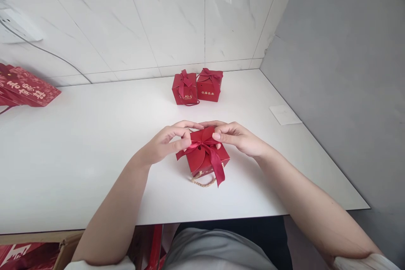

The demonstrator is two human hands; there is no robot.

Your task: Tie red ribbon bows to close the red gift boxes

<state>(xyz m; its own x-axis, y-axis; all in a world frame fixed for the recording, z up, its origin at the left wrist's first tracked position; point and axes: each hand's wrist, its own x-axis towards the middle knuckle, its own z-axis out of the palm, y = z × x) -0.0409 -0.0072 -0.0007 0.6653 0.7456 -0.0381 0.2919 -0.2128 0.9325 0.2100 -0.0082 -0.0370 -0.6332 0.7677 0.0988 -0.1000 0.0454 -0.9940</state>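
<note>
A red gift box stands on the white table in front of me, its folded top tied with a red ribbon in a bow. A twisted gold cord handle hangs from its near side. My left hand pinches the ribbon at the left of the bow between thumb and forefinger, its other fingers reaching behind the box. My right hand is closed on the ribbon at the bow's right side, thumb on top. Its remaining fingers curve round the far side of the box and are partly hidden.
Two similar ribboned boxes, a left one and a right one, stand near the tiled wall. A red printed bag lies far left. A white paper lies by the right edge, beside a grey partition. A cardboard box sits below the table.
</note>
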